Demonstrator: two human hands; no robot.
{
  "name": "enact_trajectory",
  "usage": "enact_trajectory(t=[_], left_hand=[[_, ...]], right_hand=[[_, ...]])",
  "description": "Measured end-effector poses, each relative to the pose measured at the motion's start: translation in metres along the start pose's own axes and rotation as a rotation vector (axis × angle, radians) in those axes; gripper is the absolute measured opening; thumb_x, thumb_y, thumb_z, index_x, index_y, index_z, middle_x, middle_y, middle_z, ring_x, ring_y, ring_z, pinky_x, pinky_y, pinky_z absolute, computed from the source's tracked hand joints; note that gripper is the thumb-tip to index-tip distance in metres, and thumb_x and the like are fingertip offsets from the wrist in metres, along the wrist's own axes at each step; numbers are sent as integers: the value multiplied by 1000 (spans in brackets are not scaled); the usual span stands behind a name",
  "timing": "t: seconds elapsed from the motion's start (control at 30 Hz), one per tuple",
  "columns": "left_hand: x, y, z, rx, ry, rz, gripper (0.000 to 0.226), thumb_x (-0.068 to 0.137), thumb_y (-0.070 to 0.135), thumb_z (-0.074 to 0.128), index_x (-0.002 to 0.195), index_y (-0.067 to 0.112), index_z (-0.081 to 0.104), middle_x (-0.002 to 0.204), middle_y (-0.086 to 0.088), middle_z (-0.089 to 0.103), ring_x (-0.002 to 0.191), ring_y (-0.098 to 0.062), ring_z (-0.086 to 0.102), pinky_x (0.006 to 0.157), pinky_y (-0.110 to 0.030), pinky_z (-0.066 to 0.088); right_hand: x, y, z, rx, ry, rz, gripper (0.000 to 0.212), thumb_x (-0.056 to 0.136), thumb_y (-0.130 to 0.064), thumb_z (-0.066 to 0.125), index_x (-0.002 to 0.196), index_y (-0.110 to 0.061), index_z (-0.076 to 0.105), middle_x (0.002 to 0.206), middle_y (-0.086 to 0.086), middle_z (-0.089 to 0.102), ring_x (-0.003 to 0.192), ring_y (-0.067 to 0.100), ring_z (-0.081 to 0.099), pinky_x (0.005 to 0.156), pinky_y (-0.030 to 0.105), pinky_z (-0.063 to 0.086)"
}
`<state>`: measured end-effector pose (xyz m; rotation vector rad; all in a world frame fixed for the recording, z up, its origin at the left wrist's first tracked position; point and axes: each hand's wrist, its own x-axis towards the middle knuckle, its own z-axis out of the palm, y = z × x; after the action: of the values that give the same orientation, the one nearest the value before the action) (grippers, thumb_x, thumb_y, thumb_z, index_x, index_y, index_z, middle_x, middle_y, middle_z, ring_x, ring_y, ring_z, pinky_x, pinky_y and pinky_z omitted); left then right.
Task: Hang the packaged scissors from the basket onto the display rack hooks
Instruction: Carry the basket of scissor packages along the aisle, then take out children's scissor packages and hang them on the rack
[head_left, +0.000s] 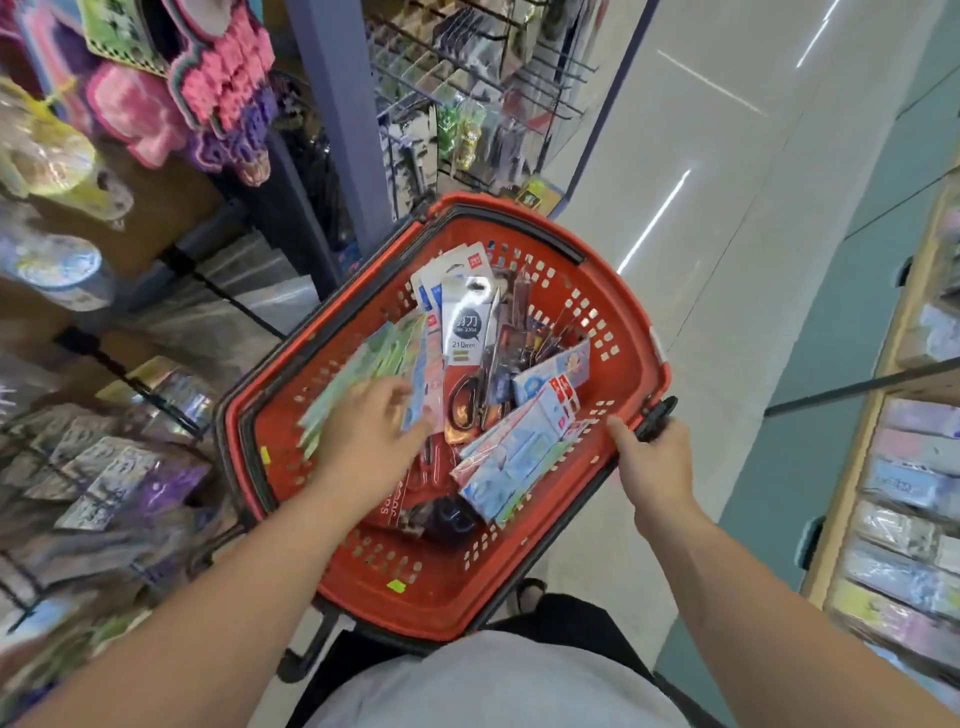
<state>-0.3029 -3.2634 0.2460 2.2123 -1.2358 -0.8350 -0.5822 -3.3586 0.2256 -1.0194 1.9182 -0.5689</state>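
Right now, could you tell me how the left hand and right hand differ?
The left hand reaches inside the red basket, over the packs; the right hand is at its rim. The right hand grips that rim; the left hand's grip is too blurred to tell. Both are bare.
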Motion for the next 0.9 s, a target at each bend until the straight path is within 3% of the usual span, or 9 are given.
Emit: enact_trajectory(t=[0.07,0.13,0.23,0.3,0.43,0.63,0.77,0.9], left_hand=[[-10,15,42,-20,-166,-11,49,87,40,83,127,19,66,118,1,61,103,-18,62,86,-27,44],[-10,23,79,38,-249,-45,64,82,46,87,135,18,63,124,-2,63,111,-21,61,91,-26,43],[-5,23,115,223,-296,-83,90,69,68,83,141,20,59,133,-6,62,125,-31,56,104,-37,45],[-5,27,124,294,-311,-121,97,67,69,85,146,23,54,137,-5,60,126,-31,51,106,-42,45],[-2,30,129,395,-321,-112,93,72,68,83,149,26,48,138,-7,59,126,-32,50,105,-42,44],[3,31,142,414,-286,-115,61,70,56,84,115,21,62,114,-6,61,107,-28,59,91,-39,49],[9,31,143,268,-253,-180,54,75,38,87,120,17,65,114,-8,71,100,-30,67,81,-36,53],[15,27,145,251,-266,-182,61,76,45,90,125,20,64,112,-4,73,99,-30,69,84,-39,56]], right_hand=[[22,-7,-10,176,-164,64,30,99,-33,70,120,-15,60,109,5,75,92,21,76,83,47,64],[36,-11,-18,221,-314,97,28,104,-28,64,124,-10,59,104,6,78,85,20,76,71,39,62],[45,-5,-28,168,-449,100,35,104,-36,62,128,-12,52,108,7,77,88,23,74,75,40,57],[49,-2,-33,160,-507,101,34,105,-36,59,129,-14,50,108,5,74,87,22,71,81,42,57],[48,-1,-32,223,-502,104,34,106,-35,58,130,-13,48,117,8,72,92,22,71,74,38,57],[54,7,-33,157,-522,49,21,106,-38,57,116,-21,48,110,3,70,81,13,68,73,37,60],[56,7,-35,133,-528,34,25,106,-39,58,119,-20,48,102,0,69,69,6,68,70,36,56],[54,7,-35,132,-518,51,30,105,-40,58,124,-19,48,111,4,72,82,14,70,72,37,56]])
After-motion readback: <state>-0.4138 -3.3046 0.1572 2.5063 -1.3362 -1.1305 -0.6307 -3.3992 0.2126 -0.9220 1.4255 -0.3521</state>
